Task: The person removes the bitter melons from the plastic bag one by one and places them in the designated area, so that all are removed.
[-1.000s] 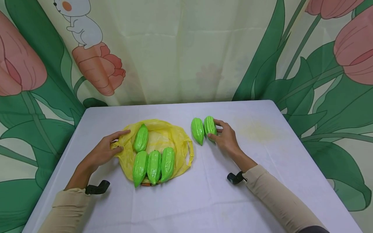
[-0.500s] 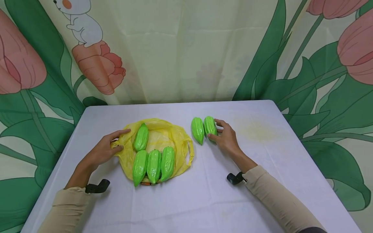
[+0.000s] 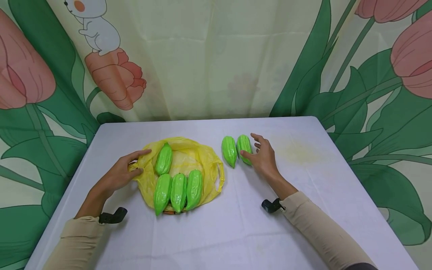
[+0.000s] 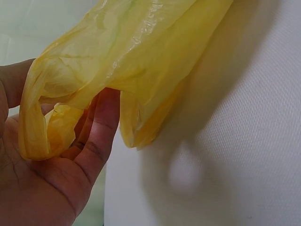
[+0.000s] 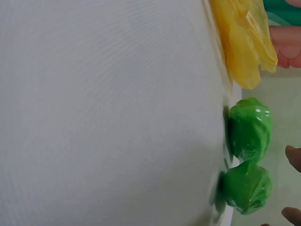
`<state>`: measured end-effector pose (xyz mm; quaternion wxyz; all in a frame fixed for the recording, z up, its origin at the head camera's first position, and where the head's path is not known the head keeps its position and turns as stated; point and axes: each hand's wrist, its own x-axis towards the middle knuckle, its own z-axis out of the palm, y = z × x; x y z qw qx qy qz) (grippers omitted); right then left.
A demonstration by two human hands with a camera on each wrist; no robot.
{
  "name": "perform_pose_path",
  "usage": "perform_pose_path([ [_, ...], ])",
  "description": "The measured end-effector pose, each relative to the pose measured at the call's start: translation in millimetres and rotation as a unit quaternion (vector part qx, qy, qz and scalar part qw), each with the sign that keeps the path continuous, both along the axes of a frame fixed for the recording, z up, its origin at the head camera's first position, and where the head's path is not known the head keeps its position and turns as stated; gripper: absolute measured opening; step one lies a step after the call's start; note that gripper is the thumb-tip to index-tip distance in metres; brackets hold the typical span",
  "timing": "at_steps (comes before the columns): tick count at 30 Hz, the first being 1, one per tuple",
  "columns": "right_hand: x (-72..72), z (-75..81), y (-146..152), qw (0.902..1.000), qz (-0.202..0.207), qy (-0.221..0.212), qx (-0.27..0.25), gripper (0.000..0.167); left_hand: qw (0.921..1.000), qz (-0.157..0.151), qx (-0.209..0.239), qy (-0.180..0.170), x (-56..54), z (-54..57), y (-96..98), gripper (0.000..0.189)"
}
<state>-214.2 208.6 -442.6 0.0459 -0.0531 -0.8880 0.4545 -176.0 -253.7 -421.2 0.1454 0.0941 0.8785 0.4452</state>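
In the head view my left hand (image 3: 118,172) holds the left edge of a yellow plastic bag (image 3: 185,152); the left wrist view shows the bag's handle loop (image 4: 33,127) lying across the palm and fingers. One glossy green bitter gourd (image 3: 164,159) lies on the bag's far left. Nearer, a row of bitter gourds (image 3: 178,193) lies side by side. To the right of the bag, two more lie on the table: a left one (image 3: 229,151) and a right one (image 3: 243,144). Beside the right one is my right hand (image 3: 265,159), fingers spread and holding nothing; its thumb overlaps the gourd.
A white cloth covers the table (image 3: 216,240). Under the front gourds shows a thin orange-brown edge (image 3: 169,212). Behind the table hangs a printed curtain (image 3: 209,75) with tulips and a rabbit. A small black device (image 3: 113,216) sits at each wrist.
My right hand has let go of the right-hand bitter gourd; its fingers have spread and lifted away to the right. My left hand and the bag have not visibly moved.
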Motion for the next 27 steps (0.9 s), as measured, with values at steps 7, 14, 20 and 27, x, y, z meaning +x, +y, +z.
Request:
perform_pose_path([
  [7, -3.3, 7.1, -12, 0.9995, -0.003, 0.031, 0.004, 0.082, 0.9999, -0.002, -0.01, 0.004, 0.7, 1.2, -0.6, 0.069],
  [14, -4.0, 17.3, -35, 0.9986, 0.007, 0.052, -0.006, 0.081, 1.0, -0.002, -0.002, 0.004, 0.5, -0.4, -1.5, 0.069],
  [20, -2.6, 24.6, -56, 0.9964, 0.035, 0.07, -0.033, 0.08, 1.0, -0.004, -0.002, 0.004, -0.7, -2.7, -3.5, 0.068],
  [27, -1.5, 28.2, -78, 0.9939, 0.059, 0.077, -0.051, 0.08, 1.0, -0.004, 0.002, 0.002, -0.2, -1.8, -3.8, 0.068],
])
